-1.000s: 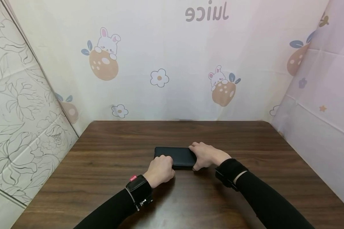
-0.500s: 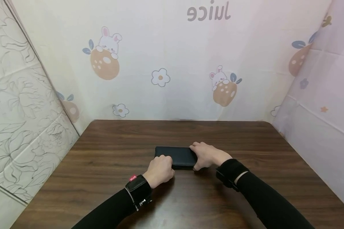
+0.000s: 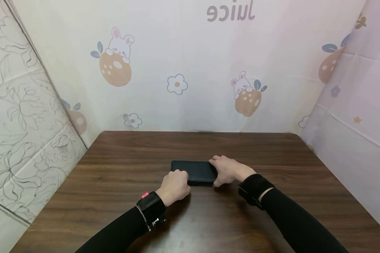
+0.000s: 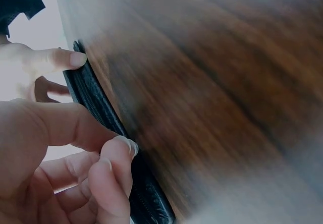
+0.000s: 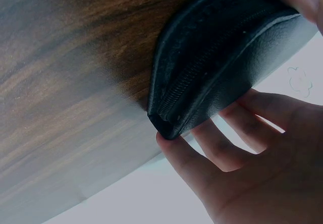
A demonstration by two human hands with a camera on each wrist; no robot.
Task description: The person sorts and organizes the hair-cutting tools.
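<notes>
A black long zip wallet [image 3: 198,171] lies flat on the brown wooden table [image 3: 130,154], its zipper [image 5: 184,90] running along the near edge and around the right end. My left hand [image 3: 173,186] is at the wallet's front edge; its thumb and index finger pinch at the zipper line, and the fingers hide what is between them. My right hand [image 3: 229,171] grips the wallet's right end, thumb on the near side and fingers spread over the far side. In the right wrist view the zipper teeth near that end look meshed.
A pale printed curtain [image 3: 209,105] with rabbits and fruit hangs behind the table's back edge. Flower-patterned sheeting [image 3: 28,123] stands along the left, and another printed sheet [image 3: 361,116] along the right. Black bands are strapped around both wrists.
My left hand has shifted slightly left along the wallet's front edge, still pinching. The right hand keeps its grip, and the wallet stays in place while the head view tilts slightly.
</notes>
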